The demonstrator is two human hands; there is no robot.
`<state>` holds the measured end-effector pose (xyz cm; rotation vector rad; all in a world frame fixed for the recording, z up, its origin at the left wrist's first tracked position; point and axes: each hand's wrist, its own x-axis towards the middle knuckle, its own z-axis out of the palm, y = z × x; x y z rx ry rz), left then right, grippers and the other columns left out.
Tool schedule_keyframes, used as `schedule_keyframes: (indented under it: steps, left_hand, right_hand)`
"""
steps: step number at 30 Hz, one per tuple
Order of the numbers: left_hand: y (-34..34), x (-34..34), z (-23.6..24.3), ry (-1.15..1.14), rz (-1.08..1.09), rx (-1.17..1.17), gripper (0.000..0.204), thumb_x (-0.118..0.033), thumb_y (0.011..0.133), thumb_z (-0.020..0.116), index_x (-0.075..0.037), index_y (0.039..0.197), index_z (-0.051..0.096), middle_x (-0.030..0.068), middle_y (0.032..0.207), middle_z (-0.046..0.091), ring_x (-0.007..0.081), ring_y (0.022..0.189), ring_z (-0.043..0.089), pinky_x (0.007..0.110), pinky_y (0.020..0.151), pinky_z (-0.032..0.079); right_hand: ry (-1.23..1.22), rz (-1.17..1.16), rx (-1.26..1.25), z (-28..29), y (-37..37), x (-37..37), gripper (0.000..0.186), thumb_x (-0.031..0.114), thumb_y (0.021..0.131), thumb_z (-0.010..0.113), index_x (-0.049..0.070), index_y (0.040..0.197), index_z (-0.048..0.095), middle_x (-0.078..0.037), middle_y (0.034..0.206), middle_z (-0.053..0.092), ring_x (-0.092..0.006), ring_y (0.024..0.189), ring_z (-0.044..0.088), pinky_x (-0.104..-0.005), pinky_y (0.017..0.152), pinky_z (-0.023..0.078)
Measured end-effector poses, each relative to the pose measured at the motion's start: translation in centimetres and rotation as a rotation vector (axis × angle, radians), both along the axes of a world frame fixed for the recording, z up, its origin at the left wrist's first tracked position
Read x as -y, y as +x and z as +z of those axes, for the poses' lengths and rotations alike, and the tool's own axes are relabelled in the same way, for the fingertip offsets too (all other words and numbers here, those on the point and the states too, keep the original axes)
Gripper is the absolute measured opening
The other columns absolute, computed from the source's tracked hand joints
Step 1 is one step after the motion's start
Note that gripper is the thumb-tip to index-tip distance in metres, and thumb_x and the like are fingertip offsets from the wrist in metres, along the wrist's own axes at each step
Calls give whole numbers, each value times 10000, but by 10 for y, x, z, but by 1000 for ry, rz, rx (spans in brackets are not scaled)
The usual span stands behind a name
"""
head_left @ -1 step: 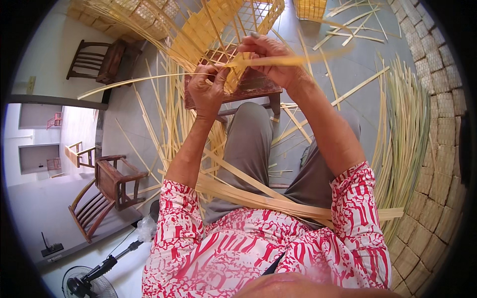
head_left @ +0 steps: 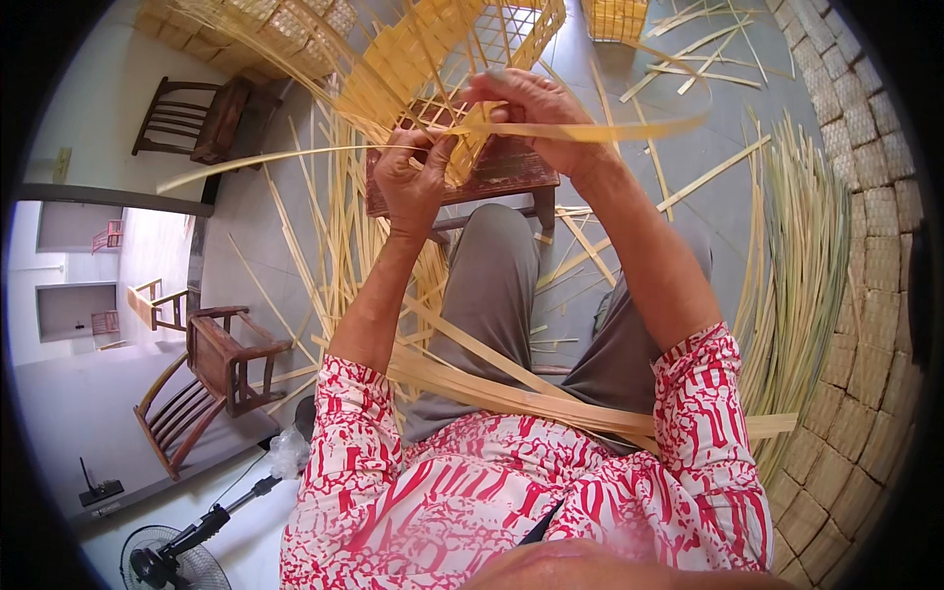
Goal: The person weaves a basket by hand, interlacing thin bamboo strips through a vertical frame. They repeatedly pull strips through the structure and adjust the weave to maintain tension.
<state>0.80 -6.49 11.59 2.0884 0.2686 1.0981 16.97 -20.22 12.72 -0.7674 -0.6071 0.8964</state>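
Observation:
A partly woven yellow bamboo basket (head_left: 408, 59) rests on a worn red-brown stool (head_left: 511, 181) in front of my knees, its upright strips standing loose. At the near corner my left hand (head_left: 411, 179) is closed, thumb and fingers pinching the weave. My right hand (head_left: 541, 110) is closed just right of that corner, its fingers bent around a yellow bamboo strip (head_left: 629, 131). That strip runs out past the wrist and curls back upward. Another thin pale strip (head_left: 265, 161) sticks out left from beside my left hand. The fingertips partly hide the corner.
Flat bamboo strips (head_left: 492, 386) lie across my lap. A long bundle of thin strips (head_left: 801, 285) is on the floor at right, beside stacked woven pieces (head_left: 875, 295). Wooden chairs (head_left: 221, 359) and a fan (head_left: 167, 560) stand at left. Another yellow basket (head_left: 618, 18) stands at the back.
My right hand has shifted slightly left toward the corner. The strip beside it, blurred before, now hangs lower with its curl clearer. My left hand stays in place.

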Motion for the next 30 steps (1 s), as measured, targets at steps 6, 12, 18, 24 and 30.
schedule_keyframes:
  steps: [6,12,18,24,30]
  left_hand:
    - [-1,-3,7,-18,0,-21,140,-63,907,766,-13,864,643,1,822,585,83,733,528,250,675,441]
    - [3,-7,1,-47,3,-3,115,-66,904,767,-24,879,662,9,818,605,96,721,537,254,666,447]
    - [4,-4,3,-74,23,9,93,-78,901,769,-25,903,692,23,779,597,115,705,551,269,641,447]
    - [7,-2,-4,-140,-15,34,91,-91,926,748,-32,914,679,7,787,589,98,701,525,259,646,430]
    - [13,-3,3,-124,16,36,88,-95,922,753,-30,920,693,5,792,593,97,709,536,254,651,437]
  right_hand:
    - [68,-123,426,32,-29,-6,335,310,932,758,26,1107,722,-43,978,709,-107,790,606,-265,760,524]
    - [-24,-339,139,16,-32,-9,357,348,1057,561,5,1072,657,-51,946,653,-131,838,667,-238,779,560]
    - [-88,-445,412,26,-9,-10,322,132,968,556,-25,1249,581,-118,1126,638,-187,940,650,-297,841,547]
    - [-1,-618,-88,14,-7,-9,185,193,1010,577,8,1010,580,-62,851,606,-160,824,630,-323,795,577]
    - [168,-547,-981,-2,-8,-2,172,115,1078,404,-41,1097,471,-209,1115,538,-326,1024,595,-477,976,567]
